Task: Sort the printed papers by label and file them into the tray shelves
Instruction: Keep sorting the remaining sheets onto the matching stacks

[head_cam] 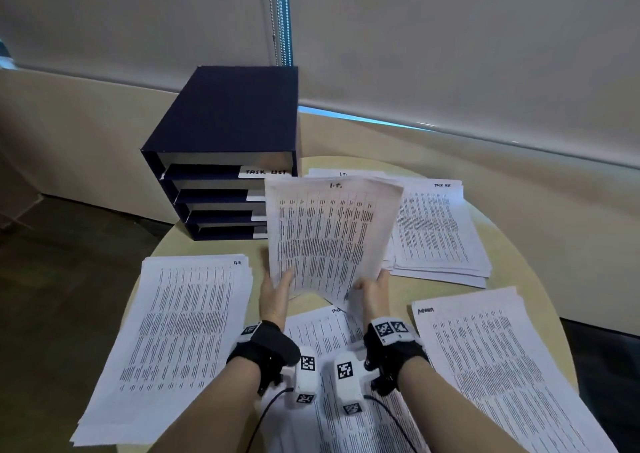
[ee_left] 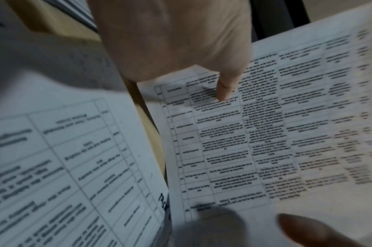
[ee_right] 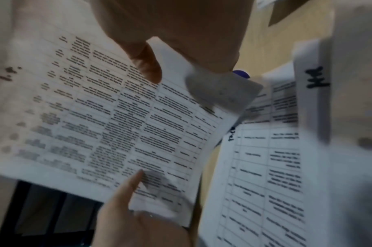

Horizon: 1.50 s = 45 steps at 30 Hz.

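Head view: left hand [head_cam: 275,293] and right hand [head_cam: 372,291] each clamped on the lower corners of a sheaf [head_cam: 332,234] headed "I.T.", raised above the round worktop [head_cam: 519,265]. Navy tray shelves [head_cam: 221,161] behind, top slot tagged "TASK LIST". Stack [head_cam: 436,230] at right marked "TASK LIST".

Left wrist view: thumb [ee_left: 225,88] pressed on the printed table.

Right wrist view: "I.T." legible at the sheet margin.

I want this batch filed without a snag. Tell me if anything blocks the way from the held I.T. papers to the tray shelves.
Nothing visible does. Both hands, left and right, hold the I.T. papers raised right in front of the tray shelves. The papers hide most shelf labels, so the I.T. slot cannot be told.
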### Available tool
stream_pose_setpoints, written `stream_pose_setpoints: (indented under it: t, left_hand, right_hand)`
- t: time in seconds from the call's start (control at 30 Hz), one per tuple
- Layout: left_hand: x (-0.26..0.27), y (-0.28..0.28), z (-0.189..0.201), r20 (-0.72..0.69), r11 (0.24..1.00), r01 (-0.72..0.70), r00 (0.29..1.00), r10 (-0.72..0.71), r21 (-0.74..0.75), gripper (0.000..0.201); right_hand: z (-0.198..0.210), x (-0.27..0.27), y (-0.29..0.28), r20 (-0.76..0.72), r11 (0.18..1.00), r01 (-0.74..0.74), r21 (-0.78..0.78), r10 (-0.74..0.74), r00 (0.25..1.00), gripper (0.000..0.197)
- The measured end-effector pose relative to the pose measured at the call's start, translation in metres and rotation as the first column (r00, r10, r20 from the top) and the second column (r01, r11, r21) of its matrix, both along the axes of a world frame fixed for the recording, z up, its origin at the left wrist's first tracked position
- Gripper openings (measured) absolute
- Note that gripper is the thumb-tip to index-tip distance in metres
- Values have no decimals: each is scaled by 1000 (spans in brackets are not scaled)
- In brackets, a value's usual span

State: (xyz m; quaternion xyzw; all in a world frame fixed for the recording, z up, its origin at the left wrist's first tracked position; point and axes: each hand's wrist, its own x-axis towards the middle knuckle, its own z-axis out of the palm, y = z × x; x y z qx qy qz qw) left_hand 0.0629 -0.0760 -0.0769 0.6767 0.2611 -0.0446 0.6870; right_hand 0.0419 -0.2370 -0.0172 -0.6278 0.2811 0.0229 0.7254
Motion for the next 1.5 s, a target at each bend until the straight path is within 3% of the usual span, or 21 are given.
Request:
stream_pose_setpoints:
  t: [0.07, 0.2, 0.23, 0.3, 0.37, 0.43, 0.57, 0.7, 0.8, 0.87, 0.97, 1.03, 1.07, 1.13, 1.2, 1.37, 1.43, 1.5]
  left_hand:
    - [-3, -9, 19, 5, 1000, -6, 1000, 6, 25, 80]
    - [5, -15, 12, 8, 988, 58, 998, -60, 140, 48]
    - [8, -14, 9, 31, 981, 72, 996, -78, 181, 40]
    - [10, -9, 0, 66, 939, 97, 990, -126, 330, 45]
    - [4, -6, -1, 73, 847, 160, 971, -228, 507, 51]
    - [-12, -3, 4, 81, 726, 256, 916, -394, 638, 40]
    - [-44, 5, 9, 23, 452, 416, 716, -698, 789, 13]
    - [-57, 12, 6, -25, 260, 384, 599, -800, 886, 29]
    - [-63, 12, 10, -29, 208, 329, 590, -807, 921, 22]
    - [-69, 8, 16, -58, 214, 399, 570, -820, 891, 20]
    - [-73, 0, 23, -243, 116, 632, 452, -858, 766, 27]
    - [-74, -3, 24, -335, 19, 708, 358, -872, 706, 27]
    - [-75, -4, 22, -344, 10, 722, 342, -875, 692, 24]
    - [-75, -4, 19, -312, 95, 749, 384, -869, 656, 16]
    - [-75, -2, 18, -273, 208, 764, 449, -850, 611, 13]
    - [-70, 5, 25, -217, 445, 745, 603, -767, 497, 12]
    - [-66, 9, 26, -214, 493, 738, 632, -745, 461, 13]
    - [-63, 11, 27, -206, 517, 740, 638, -742, 431, 13]
  right_hand:
    - [-18, 1, 3, -51, 994, -54, -95, 49, 998, 34]
    - [-39, 3, -3, -130, 909, -144, -391, 100, 986, 16]
    - [-38, 4, -7, -134, 910, -118, -398, 70, 989, 14]
    - [-35, 12, -19, -153, 939, -58, -340, 6, 988, 19]
    - [-30, 23, -32, -178, 960, -44, -278, -7, 984, 22]
    - [-24, 41, -46, -181, 964, -64, -259, 17, 983, 21]
    - [-14, 84, -67, -244, 918, -199, -343, 117, 963, 25]
    - [-12, 102, -73, -256, 961, -204, -189, 153, 955, 64]
    - [-1, 83, -68, -236, 830, -288, -478, 195, 952, 71]
    - [6, 54, -67, -222, 706, -371, -603, 298, 929, 49]
    - [7, 3, -70, -398, 494, -634, -595, 505, 766, 9]
    - [0, -27, -78, -506, 365, -731, -577, 542, 670, 6]
    - [-5, -40, -83, -529, 335, -737, -587, 531, 663, 6]
    - [-14, -62, -92, -485, 361, -692, -626, 515, 707, 7]
    - [-22, -80, -98, -389, 448, -618, -646, 503, 772, 7]
    - [-30, -102, -96, -160, 677, -431, -596, 426, 891, 29]
    - [-31, -104, -91, -109, 684, -392, -615, 419, 901, 29]
    - [-35, -104, -85, -112, 625, -378, -683, 421, 900, 24]
